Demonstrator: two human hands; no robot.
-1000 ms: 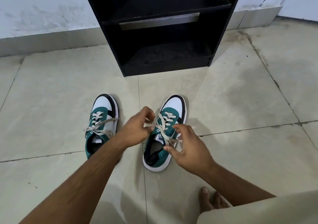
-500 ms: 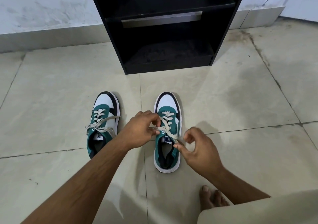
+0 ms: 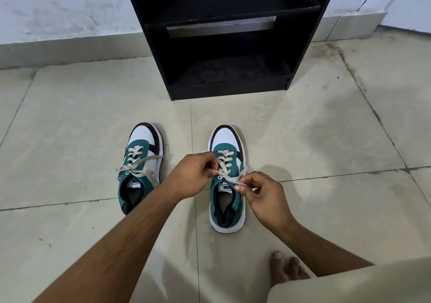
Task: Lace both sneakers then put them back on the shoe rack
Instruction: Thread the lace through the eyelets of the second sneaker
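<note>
Head view: two teal, white and black sneakers side by side on the tiled floor (image 3: 326,139), toes toward the black shoe rack (image 3: 228,86), set well short of its bottom shelf, probably to leave room for working the laces. Left sneaker (image 3: 141,163) untouched, cream laces threaded and loosely knotted, ends draped over its sides. Right sneaker (image 3: 227,179) between both hands, upright, heel toward the person. Left hand (image 3: 189,177) curled, fingertips pinching one strand of the lace (image 3: 229,174) at the inner side of the eyelets. Right hand (image 3: 263,195) curled too, thumb and forefinger pinching the other strand just beside the tongue, remaining fingers loosely bent. Strands crossed and drawn outward in opposite directions, apparently to tighten a knot over the tongue. Bare toes (image 3: 286,267) on the floor at lower right, near a pale garment edge. Racking not yet begun
</note>
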